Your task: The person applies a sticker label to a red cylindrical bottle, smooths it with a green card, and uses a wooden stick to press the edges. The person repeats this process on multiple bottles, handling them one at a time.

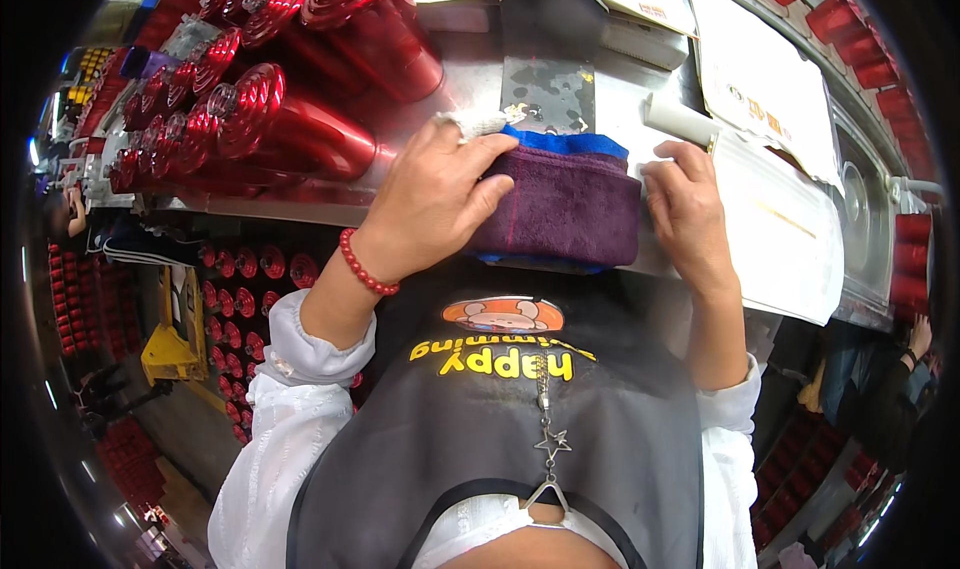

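Note:
A thick purple cloth with a blue cloth layer along its far edge is wrapped or folded into a block in front of my body. At its left end, my left hand is closed, with thumb and index finger against the cloth. White crumpled material shows by the far fingers of that hand. Just off the block's right end is my right hand, its fingers curled inward; anything between them is hidden. Beyond the cloth, a dark stained metal plate runs away from me.
Glossy red cylinders with ridged round ends lie stacked at the left. White printed sheets and a white printed packet cover the right side. More red pieces hang at the far right. A yellow pallet truck stands lower left.

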`<act>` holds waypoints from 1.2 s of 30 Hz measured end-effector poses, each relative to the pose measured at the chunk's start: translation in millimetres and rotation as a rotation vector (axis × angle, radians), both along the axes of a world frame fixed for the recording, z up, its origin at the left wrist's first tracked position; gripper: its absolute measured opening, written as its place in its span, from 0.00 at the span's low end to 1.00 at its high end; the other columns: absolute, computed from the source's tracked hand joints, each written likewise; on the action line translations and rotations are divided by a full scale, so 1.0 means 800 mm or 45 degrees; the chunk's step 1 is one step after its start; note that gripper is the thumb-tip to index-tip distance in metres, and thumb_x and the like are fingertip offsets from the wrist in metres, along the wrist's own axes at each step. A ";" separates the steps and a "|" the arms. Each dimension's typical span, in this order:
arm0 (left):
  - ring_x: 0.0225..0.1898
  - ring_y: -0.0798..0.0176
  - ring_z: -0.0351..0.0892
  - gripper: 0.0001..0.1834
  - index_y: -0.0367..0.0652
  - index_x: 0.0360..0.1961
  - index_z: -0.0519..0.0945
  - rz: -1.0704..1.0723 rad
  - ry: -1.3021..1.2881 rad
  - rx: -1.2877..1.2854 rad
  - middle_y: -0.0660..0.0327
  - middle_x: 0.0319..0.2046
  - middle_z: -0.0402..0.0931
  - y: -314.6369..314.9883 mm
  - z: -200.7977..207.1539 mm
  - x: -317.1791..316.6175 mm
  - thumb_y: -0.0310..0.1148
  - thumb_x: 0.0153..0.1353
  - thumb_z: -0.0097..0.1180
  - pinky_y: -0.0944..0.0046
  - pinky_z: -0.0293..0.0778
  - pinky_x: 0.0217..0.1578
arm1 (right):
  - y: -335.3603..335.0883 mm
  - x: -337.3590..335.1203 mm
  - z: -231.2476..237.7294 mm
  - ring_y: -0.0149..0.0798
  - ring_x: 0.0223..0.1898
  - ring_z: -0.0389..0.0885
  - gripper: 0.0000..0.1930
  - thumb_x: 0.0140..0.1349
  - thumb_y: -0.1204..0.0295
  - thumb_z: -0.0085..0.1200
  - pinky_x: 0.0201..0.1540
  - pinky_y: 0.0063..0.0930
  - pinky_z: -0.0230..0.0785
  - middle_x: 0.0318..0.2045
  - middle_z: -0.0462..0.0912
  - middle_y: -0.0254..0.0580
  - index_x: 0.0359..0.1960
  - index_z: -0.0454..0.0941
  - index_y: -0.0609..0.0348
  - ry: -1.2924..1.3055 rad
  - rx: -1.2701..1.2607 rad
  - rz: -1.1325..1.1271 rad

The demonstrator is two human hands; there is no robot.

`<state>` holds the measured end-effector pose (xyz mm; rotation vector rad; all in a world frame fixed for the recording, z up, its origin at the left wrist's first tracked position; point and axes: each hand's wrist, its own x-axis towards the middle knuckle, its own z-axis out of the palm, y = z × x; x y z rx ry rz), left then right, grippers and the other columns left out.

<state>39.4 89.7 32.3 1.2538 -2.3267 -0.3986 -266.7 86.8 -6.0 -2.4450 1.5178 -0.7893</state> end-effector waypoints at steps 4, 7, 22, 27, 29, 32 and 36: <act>0.51 0.44 0.76 0.17 0.39 0.52 0.80 0.007 -0.027 0.064 0.49 0.54 0.78 -0.001 -0.013 -0.003 0.30 0.62 0.64 0.51 0.73 0.53 | 0.000 0.007 -0.005 0.57 0.61 0.75 0.10 0.63 0.78 0.59 0.60 0.43 0.71 0.55 0.79 0.50 0.46 0.83 0.60 0.196 -0.155 -0.065; 0.50 0.43 0.76 0.14 0.39 0.46 0.80 0.010 0.074 0.078 0.49 0.51 0.78 -0.009 -0.007 -0.003 0.29 0.60 0.65 0.50 0.72 0.52 | 0.006 0.008 0.009 0.59 0.65 0.72 0.11 0.65 0.74 0.60 0.65 0.47 0.66 0.58 0.79 0.50 0.48 0.83 0.62 0.002 -0.036 0.006; 0.31 0.57 0.76 0.18 0.44 0.46 0.80 -0.301 0.178 -0.168 0.60 0.34 0.76 0.078 0.022 0.024 0.20 0.53 0.63 0.57 0.70 0.34 | 0.074 0.006 0.097 0.50 0.33 0.82 0.17 0.47 0.86 0.65 0.35 0.37 0.74 0.34 0.82 0.50 0.41 0.78 0.64 -0.501 0.306 0.624; 0.29 0.55 0.73 0.21 0.45 0.47 0.85 -0.245 0.036 -0.005 0.59 0.31 0.72 0.101 0.041 0.033 0.21 0.49 0.66 0.58 0.71 0.32 | 0.086 0.015 0.117 0.49 0.33 0.80 0.24 0.47 0.81 0.68 0.34 0.39 0.73 0.34 0.81 0.48 0.50 0.81 0.66 -0.317 0.397 0.597; 0.32 0.55 0.77 0.22 0.44 0.43 0.86 -0.294 0.056 0.144 0.59 0.34 0.77 0.103 0.053 0.038 0.17 0.43 0.67 0.56 0.73 0.32 | 0.087 0.018 0.112 0.49 0.33 0.80 0.22 0.47 0.81 0.69 0.34 0.40 0.72 0.34 0.81 0.47 0.47 0.81 0.65 -0.273 0.406 0.609; 0.37 0.51 0.82 0.17 0.45 0.41 0.87 -0.328 0.195 0.171 0.55 0.41 0.82 0.106 0.045 0.038 0.23 0.47 0.68 0.58 0.80 0.33 | 0.087 0.012 0.106 0.48 0.34 0.80 0.16 0.47 0.81 0.68 0.34 0.40 0.73 0.35 0.80 0.46 0.40 0.82 0.63 -0.213 0.495 0.688; 0.42 0.49 0.87 0.18 0.40 0.43 0.86 -0.313 0.237 0.179 0.51 0.43 0.85 0.101 0.055 0.043 0.18 0.47 0.64 0.58 0.83 0.40 | 0.075 0.011 0.119 0.48 0.35 0.81 0.11 0.47 0.82 0.66 0.36 0.38 0.75 0.34 0.79 0.46 0.34 0.80 0.64 -0.347 0.513 0.649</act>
